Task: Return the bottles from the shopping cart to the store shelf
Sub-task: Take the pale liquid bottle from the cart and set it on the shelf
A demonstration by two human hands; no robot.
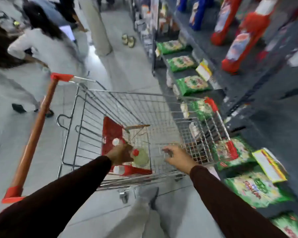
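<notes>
A wire shopping cart (162, 107) with an orange handle stands in front of me. Inside lie bottles: one with a white cap (116, 141), a pale green one with a red cap (141, 157), and a red one with a white cap (127, 170). My left hand (120, 154) is down in the cart, its fingers curled around the neck of the white-capped bottle, though blur makes the grip hard to judge. My right hand (177, 158) hovers inside the cart's right part, fingers spread, holding nothing. The dark store shelf (248, 103) runs along the right.
Green packets (192, 85) lie on the lower shelf and red and blue packs (244, 40) on upper ones. People in white (46, 43) stand at the left near the cart handle (36, 133). A pillar (96, 26) and two jars (128, 40) on the floor are ahead.
</notes>
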